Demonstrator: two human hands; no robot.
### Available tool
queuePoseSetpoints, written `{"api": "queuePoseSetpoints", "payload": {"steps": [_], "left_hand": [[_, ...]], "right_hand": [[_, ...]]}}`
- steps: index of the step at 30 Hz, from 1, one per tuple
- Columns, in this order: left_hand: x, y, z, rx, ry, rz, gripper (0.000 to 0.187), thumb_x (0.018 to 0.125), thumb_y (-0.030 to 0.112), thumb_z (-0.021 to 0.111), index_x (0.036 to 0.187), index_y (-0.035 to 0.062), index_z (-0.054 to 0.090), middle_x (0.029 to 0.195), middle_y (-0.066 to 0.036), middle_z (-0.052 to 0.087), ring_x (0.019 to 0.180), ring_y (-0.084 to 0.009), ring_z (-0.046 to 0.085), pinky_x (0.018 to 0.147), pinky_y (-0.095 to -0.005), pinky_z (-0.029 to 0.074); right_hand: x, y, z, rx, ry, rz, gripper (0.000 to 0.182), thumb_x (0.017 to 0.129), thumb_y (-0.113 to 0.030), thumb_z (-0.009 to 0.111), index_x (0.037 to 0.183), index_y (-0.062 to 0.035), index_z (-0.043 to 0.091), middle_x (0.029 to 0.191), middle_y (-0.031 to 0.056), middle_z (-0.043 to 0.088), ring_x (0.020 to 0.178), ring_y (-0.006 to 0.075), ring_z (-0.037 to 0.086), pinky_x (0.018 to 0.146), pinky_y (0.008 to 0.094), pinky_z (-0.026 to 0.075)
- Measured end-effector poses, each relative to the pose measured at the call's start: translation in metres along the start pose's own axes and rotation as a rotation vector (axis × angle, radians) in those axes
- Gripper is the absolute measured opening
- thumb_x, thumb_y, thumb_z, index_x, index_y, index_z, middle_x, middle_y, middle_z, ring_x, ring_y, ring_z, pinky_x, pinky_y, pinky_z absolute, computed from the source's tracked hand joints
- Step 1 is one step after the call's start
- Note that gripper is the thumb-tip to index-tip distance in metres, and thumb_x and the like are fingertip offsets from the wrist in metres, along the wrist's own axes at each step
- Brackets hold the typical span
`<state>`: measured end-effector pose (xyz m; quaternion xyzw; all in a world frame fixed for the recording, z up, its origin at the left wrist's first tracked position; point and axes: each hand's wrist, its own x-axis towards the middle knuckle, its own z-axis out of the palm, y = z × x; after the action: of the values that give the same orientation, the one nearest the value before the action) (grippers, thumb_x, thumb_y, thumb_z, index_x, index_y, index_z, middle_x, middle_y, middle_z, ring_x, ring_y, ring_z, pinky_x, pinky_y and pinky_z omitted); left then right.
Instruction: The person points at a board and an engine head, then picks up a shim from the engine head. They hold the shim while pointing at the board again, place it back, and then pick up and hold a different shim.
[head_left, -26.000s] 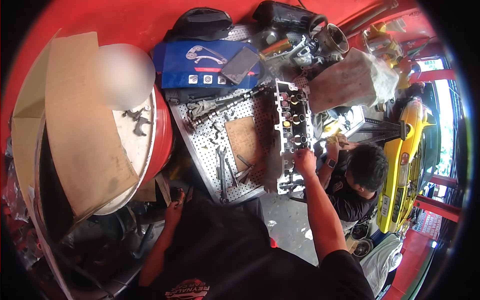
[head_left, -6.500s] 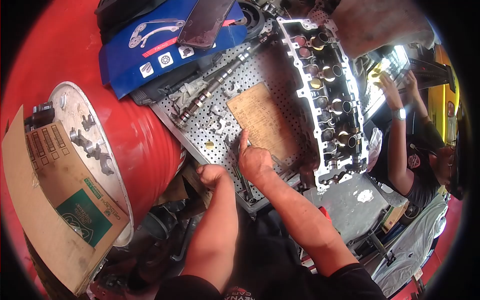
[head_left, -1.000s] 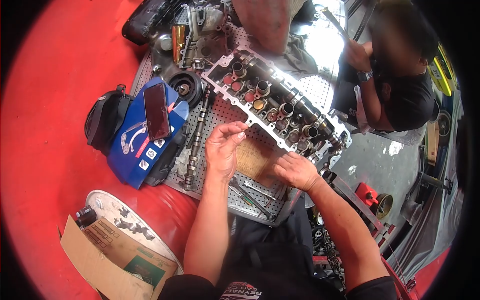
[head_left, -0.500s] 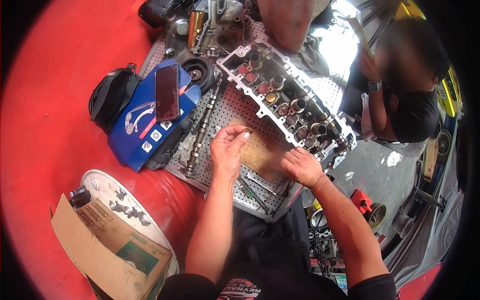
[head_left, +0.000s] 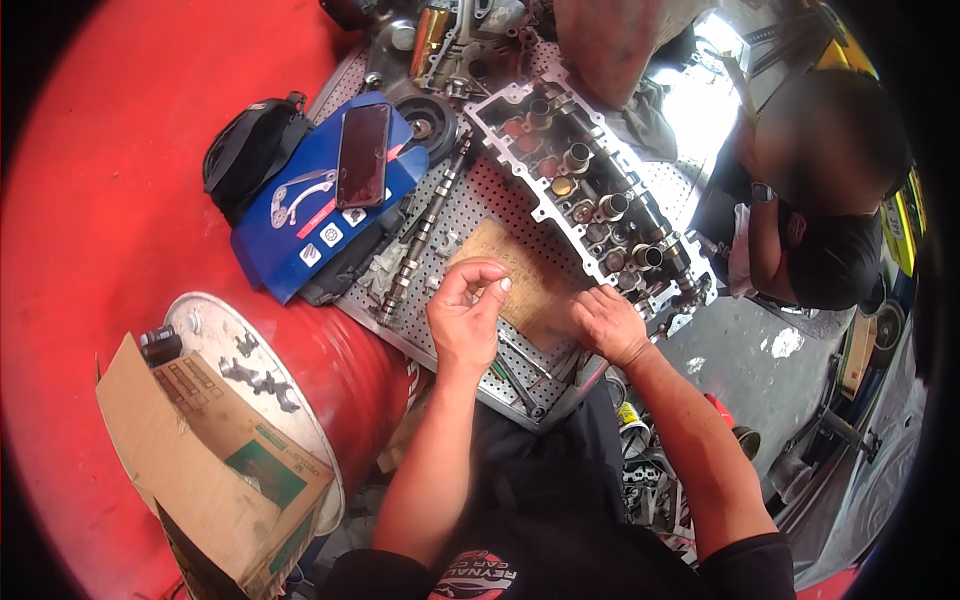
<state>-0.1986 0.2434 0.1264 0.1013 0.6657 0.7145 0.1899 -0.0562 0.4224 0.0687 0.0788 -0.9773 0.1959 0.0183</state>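
Note:
My left hand [head_left: 466,318] hovers over a brown cardboard sheet [head_left: 500,258], thumb and index finger pinched together. Whatever is between those fingertips is too small or hidden to make out. Near the lower edge of a cylinder head [head_left: 548,213], my right hand [head_left: 608,325] has its fingers curled closed. What they hold, if anything, is hidden. The cylinder head lies at a slant on a perforated metal table, with a camshaft along its far side and several round bores showing. A loose camshaft [head_left: 425,228] lies left of the cardboard. Wrenches [head_left: 515,385] rest below my left hand.
A blue box [head_left: 290,205] with a phone [head_left: 363,155] on it, a black pouch [head_left: 255,150] and a pulley [head_left: 425,125] sit at left. A red drum carries a cardboard box [head_left: 210,450] and metal parts [head_left: 258,382]. A co-worker [head_left: 830,200] is at right.
The camera view has shifted, so the table's things sit further right. A small dark thing seen at my left fingertips earlier no longer shows. My right hand stays by the cylinder head's edge.

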Motion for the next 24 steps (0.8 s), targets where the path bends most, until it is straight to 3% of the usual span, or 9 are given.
{"api": "queuePoseSetpoints", "payload": {"steps": [3, 4, 6, 7, 10, 11, 14, 17, 24], "left_hand": [[-0.023, 0.029, 0.006, -0.001, 0.081, -0.102, 0.015, 0.084, -0.007, 0.065, 0.096, -0.0011, 0.062, 0.093, -0.006, 0.065, 0.085, -0.0106, 0.061, 0.082, -0.0244, 0.049], [-0.033, 0.039, 0.005, 0.001, 0.103, -0.107, 0.015, 0.084, -0.007, 0.065, 0.097, -0.0011, 0.062, 0.093, -0.006, 0.065, 0.086, -0.0104, 0.061, 0.081, -0.0242, 0.049], [-0.053, 0.061, 0.005, 0.007, 0.14, -0.121, 0.015, 0.084, -0.007, 0.066, 0.097, -0.0012, 0.062, 0.094, -0.006, 0.065, 0.086, -0.0098, 0.061, 0.081, -0.024, 0.049], [-0.064, 0.071, 0.002, 0.072, 0.172, -0.135, 0.017, 0.08, -0.008, 0.067, 0.095, 0.0002, 0.062, 0.094, -0.007, 0.066, 0.087, -0.0148, 0.062, 0.082, -0.0282, 0.05], [-0.087, 0.1, -0.012, 0.585, 0.07, 0.294, 0.018, 0.078, -0.012, 0.066, 0.09, 0.0011, 0.061, 0.095, -0.009, 0.065, 0.093, -0.0203, 0.061, 0.084, -0.03, 0.048], [-0.095, 0.11, -0.013, 0.654, 0.06, 0.352, 0.023, 0.072, -0.014, 0.066, 0.087, 0.0031, 0.061, 0.096, -0.01, 0.065, 0.098, -0.0272, 0.059, 0.086, -0.0352, 0.047], [-0.114, 0.129, -0.017, 0.846, 0.059, 0.552, 0.024, 0.068, -0.009, 0.071, 0.086, 0.0058, 0.064, 0.096, -0.007, 0.065, 0.098, -0.0306, 0.057, 0.087, -0.0389, 0.047], [-0.134, 0.138, -0.021, 0.927, 0.04, 0.61, 0.029, 0.067, -0.008, 0.071, 0.09, 0.0096, 0.065, 0.102, -0.007, 0.064, 0.11, -0.0327, 0.05, 0.09, -0.0398, 0.045], [-0.149, 0.142, -0.031, 0.933, 0.001, 0.667, 0.032, 0.067, -0.005, 0.071, 0.095, 0.0108, 0.066, 0.108, -0.009, 0.063, 0.115, -0.0334, 0.047, 0.094, -0.0426, 0.042]], "right_hand": [[0.003, -0.005, -0.006, 0.005, 0.031, 0.0, 0.044, 0.069, -0.015, 0.062, 0.111, -0.003, 0.057, 0.084, 0.0067, 0.053, 0.083, 0.024, 0.054, 0.077, 0.0344, 0.043], [0.004, -0.009, -0.01, 0.006, -0.009, 0.05, 0.037, 0.081, -0.015, 0.063, 0.116, -0.0048, 0.06, 0.086, 0.0061, 0.055, 0.082, 0.023, 0.055, 0.077, 0.0351, 0.044], [0.008, -0.022, -0.011, 0.217, 0.156, 0.186, 0.029, 0.082, -0.01, 0.063, 0.111, -0.0062, 0.063, 0.089, 0.0075, 0.059, 0.085, 0.0255, 0.056, 0.078, 0.0373, 0.046], [0.011, -0.042, -0.012, 0.496, 0.252, 0.394, 0.024, 0.086, -0.005, 0.06, 0.109, -0.0066, 0.063, 0.089, 0.0093, 0.059, 0.082, 0.0249, 0.059, 0.074, 0.0372, 0.048], [0.013, -0.091, -0.034, 1.685, 0.23, 0.96, 0.016, 0.089, -0.003, 0.049, 0.1, -0.0015, 0.06, 0.085, 0.0075, 0.059, 0.07, 0.0173, 0.06, 0.057, 0.0315, 0.049], [0.009, -0.106, -0.053, 1.991, 0.168, 0.968, 0.015, 0.089, -0.009, 0.047, 0.095, -0.0018, 0.059, 0.084, 0.0068, 0.059, 0.068, 0.0166, 0.058, 0.054, 0.0294, 0.049], [0.009, -0.148, -0.095, 2.408, -0.103, 0.971, 0.023, 0.095, -0.024, 0.048, 0.09, -0.004, 0.059, 0.077, 0.0049, 0.057, 0.06, 0.0131, 0.052, 0.048, 0.0237, 0.038], [0.01, -0.168, -0.119, 2.398, -0.269, 0.956, 0.03, 0.098, -0.034, 0.053, 0.087, -0.0059, 0.061, 0.07, -0.0005, 0.052, 0.055, 0.0059, 0.042, 0.045, 0.0204, 0.029], [0.016, -0.171, -0.134, 1.889, -0.229, 0.799, 0.015, 0.091, -0.017, 0.066, 0.089, -0.0031, 0.067, 0.069, -0.0058, 0.054, 0.057, -0.0001, 0.042, 0.047, 0.0178, 0.03]]}}
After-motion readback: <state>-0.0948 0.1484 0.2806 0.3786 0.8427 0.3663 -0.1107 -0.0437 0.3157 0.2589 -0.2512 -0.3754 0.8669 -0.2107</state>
